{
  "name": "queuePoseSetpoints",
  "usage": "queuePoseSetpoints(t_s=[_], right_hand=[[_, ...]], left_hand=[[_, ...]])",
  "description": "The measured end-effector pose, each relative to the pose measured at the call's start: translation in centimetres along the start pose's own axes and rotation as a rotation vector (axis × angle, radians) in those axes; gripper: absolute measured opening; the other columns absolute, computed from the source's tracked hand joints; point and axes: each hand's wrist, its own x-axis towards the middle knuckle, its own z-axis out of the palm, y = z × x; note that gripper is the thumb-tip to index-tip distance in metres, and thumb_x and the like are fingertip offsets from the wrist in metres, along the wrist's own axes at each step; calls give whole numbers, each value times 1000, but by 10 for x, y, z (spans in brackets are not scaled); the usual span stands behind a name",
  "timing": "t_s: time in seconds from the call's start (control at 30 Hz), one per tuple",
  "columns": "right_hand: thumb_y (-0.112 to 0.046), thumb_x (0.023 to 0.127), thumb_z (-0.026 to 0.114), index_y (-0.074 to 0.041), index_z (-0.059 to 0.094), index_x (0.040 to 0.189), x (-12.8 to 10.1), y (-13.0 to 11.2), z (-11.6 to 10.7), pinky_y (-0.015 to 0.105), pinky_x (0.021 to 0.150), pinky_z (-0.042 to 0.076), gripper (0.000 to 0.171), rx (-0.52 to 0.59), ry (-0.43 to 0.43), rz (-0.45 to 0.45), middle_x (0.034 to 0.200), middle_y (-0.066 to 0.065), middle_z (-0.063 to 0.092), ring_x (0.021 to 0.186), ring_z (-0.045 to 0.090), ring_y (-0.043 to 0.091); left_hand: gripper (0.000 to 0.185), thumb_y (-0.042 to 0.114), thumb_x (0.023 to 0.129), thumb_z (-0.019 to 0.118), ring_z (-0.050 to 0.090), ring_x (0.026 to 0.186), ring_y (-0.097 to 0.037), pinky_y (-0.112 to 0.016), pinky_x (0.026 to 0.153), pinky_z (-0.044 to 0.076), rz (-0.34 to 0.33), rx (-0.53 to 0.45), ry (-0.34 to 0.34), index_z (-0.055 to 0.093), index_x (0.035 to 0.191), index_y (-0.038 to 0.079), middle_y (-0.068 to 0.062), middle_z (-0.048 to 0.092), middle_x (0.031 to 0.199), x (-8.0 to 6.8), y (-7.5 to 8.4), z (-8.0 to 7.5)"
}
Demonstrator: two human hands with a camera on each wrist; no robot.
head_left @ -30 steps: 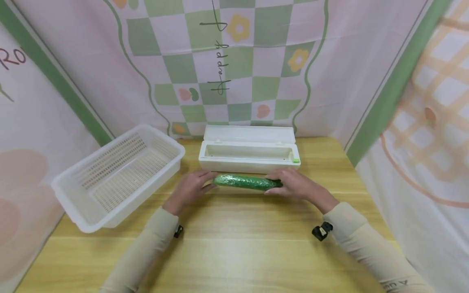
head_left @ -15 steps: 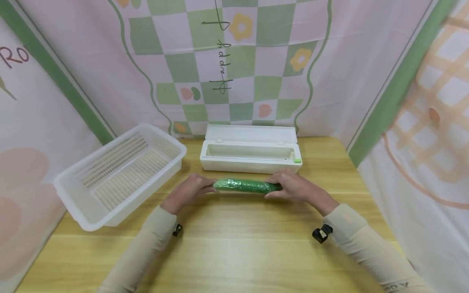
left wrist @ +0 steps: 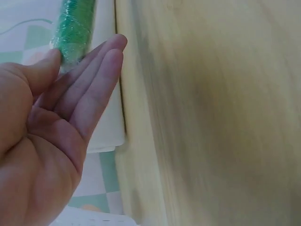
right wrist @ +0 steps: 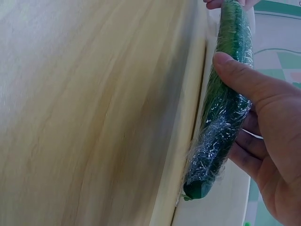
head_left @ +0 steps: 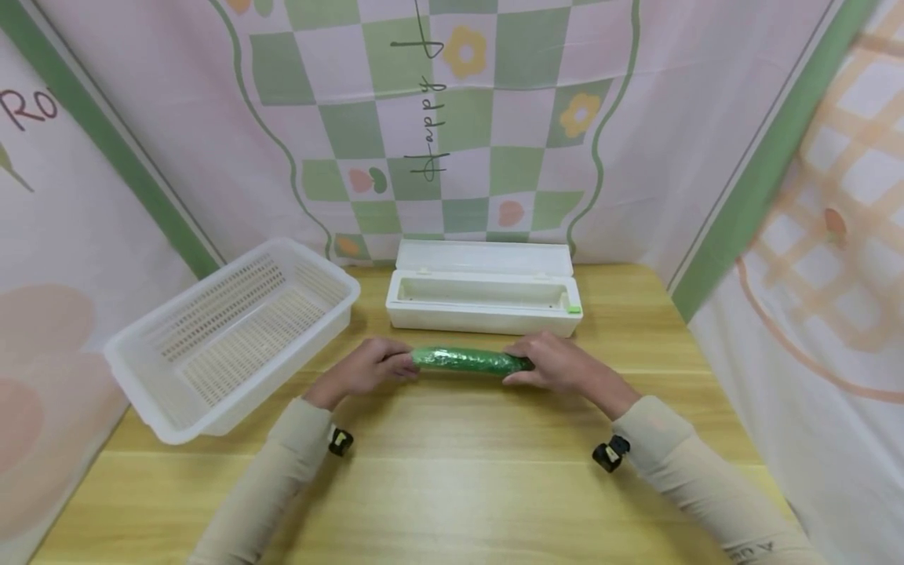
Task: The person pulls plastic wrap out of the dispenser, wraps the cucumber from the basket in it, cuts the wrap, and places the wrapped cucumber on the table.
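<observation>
A green cucumber [head_left: 462,360] wrapped in clear cling film is held level, just in front of a long white box [head_left: 483,322]. My left hand [head_left: 367,366] pinches its paler left end between thumb and fingers. Around the darker right end, my right hand [head_left: 554,362] grips with the thumb in front and fingers behind. In the right wrist view, loose film bunches at the tip of the cucumber [right wrist: 218,127]. Seen from the left wrist, the thumb and fingertips touch the wrapped end of the cucumber [left wrist: 74,33].
The box's lid [head_left: 483,257] is raised against the patterned cloth [head_left: 462,125] at the back, and a green piece [head_left: 574,309] sits at its right end. On the left, a white slotted basket [head_left: 233,337] stands angled on the wooden table [head_left: 452,486].
Both hands and the cucumber have come slightly nearer to me, away from the white box. The right hand has also shifted a little to the left. The box and basket stay put.
</observation>
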Motion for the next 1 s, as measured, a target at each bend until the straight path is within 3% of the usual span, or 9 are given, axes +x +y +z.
queuePoseSetpoints(t_s=[0.13,0.2,0.3,0.43,0.73,1.0], right_hand=[[-36,91,83,-3,75,122,3,0,3,24,68,56,46,-15,4,-21,109,10,80,82,66,8],[-36,91,83,-2,75,122,4,0,5,26,72,59,47,-29,13,-27,109,10,80,85,69,9],[-36,90,84,-3,76,122,5,0,9,29,75,61,47,-31,25,-19,110,10,80,87,71,12],[-37,89,85,-4,76,120,6,2,16,30,76,61,46,-38,30,-5,109,9,80,87,70,11],[-39,88,86,-6,76,120,3,3,27,35,82,63,47,-48,39,35,110,7,78,93,71,14],[-46,83,87,-4,74,125,0,7,27,42,92,64,61,-60,53,29,118,9,76,104,73,23]], left_hand=[[31,11,113,47,77,110,-34,-36,97,64,-27,49,20,66,127,-9,-25,75,120,0,-2,1],[30,13,113,49,76,108,-33,-38,96,64,-27,131,32,68,124,-7,-24,75,117,0,-2,1],[30,15,111,53,70,120,-39,-49,106,59,0,299,54,71,123,-6,-26,72,126,0,-3,2],[31,15,109,57,56,136,-47,-60,118,46,25,433,65,71,127,-6,-31,60,142,-1,-6,2],[31,17,108,60,54,136,-44,-58,119,46,-9,495,66,72,128,-4,-29,56,144,-2,-11,12],[41,21,112,52,54,138,-42,-57,120,45,-27,515,60,59,143,-5,-26,55,148,-3,-4,15]])
